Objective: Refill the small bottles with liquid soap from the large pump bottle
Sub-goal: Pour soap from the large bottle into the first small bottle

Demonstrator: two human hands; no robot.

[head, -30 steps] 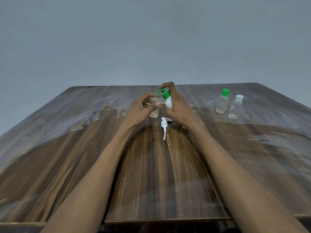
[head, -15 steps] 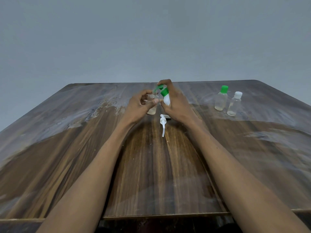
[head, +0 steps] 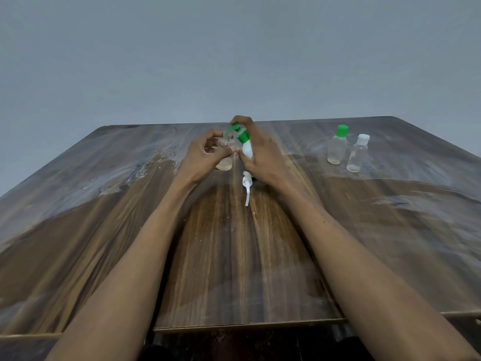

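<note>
My left hand [head: 205,157] grips a small clear bottle [head: 225,162] that stands on the table with a little pale liquid at its bottom. My right hand [head: 263,157] holds the white pump bottle [head: 247,149] with its green pump head [head: 238,131], tilted left so the spout sits over the small bottle's mouth. The index finger lies on top of the pump head. A loose white pump [head: 246,187] lies on the table just in front of my hands.
Two more small clear bottles stand at the back right of the wooden table [head: 234,256]: one with a green cap [head: 337,148], one with a white cap [head: 358,153]. Wet streaks [head: 145,168] mark the table left of my hands.
Both hands keep their grips. The view has tilted slightly, so hands and bottles sit a little higher in the picture than a second ago.
</note>
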